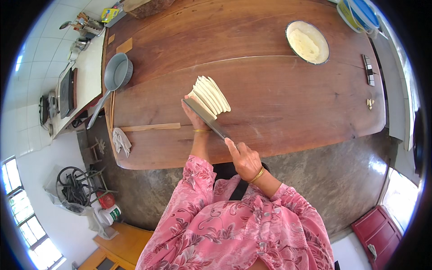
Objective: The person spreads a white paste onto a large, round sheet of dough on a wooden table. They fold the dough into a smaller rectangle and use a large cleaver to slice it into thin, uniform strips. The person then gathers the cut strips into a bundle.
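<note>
A wide knife (204,116), seen nearly edge-on, slants across the near-left side of a fanned row of pale dough strips (211,96) on the wooden table. Its handle end is in my right hand (246,160), fingers closed round it. My left hand (192,113) is behind the blade, at the left end of the dough; the blade hides most of its fingers, so whether it grips anything does not show. Beyond, at the upper right, stands an enamel bowl (326,50) with a pale floury mass inside.
A grey saucepan (118,72) sits at the table's left edge, its handle sticking out past it. Nearer lie a flat wooden stick (152,127) and a crumpled cloth (121,141). A lidded bucket (357,15) and small pale pieces (370,103) are at the right.
</note>
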The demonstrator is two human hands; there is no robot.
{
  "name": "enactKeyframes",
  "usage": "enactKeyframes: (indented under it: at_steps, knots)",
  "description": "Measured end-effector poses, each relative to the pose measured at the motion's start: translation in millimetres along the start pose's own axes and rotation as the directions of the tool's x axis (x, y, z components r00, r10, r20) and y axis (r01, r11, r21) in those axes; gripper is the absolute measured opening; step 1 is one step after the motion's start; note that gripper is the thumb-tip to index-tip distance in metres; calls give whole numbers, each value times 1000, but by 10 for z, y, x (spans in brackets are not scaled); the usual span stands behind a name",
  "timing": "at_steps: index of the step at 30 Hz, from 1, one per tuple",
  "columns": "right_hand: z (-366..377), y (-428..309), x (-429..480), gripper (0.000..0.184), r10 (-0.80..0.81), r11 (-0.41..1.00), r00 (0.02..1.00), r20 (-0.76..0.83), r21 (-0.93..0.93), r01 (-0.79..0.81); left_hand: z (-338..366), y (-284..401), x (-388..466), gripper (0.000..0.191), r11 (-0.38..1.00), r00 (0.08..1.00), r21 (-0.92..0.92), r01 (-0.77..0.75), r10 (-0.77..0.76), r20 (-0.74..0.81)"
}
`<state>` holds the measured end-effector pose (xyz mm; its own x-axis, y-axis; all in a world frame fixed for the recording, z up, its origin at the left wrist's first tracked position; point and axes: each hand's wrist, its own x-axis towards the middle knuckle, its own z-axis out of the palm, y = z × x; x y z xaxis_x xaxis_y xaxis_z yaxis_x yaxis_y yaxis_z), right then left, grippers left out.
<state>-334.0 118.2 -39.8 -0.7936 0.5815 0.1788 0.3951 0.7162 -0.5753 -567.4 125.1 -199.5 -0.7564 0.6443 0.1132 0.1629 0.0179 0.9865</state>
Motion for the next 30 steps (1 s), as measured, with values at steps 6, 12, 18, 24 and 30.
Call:
enactKeyframes:
  at_steps: [6, 12, 18, 24, 30]
  knots:
    - [98, 6, 279, 58, 17, 1000, 999, 33, -24, -17, 29, 240, 15, 50, 918, 975, 338, -208, 165, 151]
    - [116, 13, 332, 61, 40, 999, 996, 83, -23, -38, -13, 481, 90, 46, 530, 863, 718, -450, 466, 197]
    - [127, -1, 557, 59, 70, 997, 989, 134, -42, -65, -94, 400, 218, 51, 287, 865, 846, -449, 377, 330]
    - [170, 96, 1112, 54, 68, 994, 992, 110, 81, -77, 2, 504, 206, 47, 564, 935, 777, -278, 345, 83]
    - [64, 8, 479, 57, -3, 994, 1000, -23, 108, 6, -88, 381, 146, 27, 1000, 993, -24, 20, -22, -116]
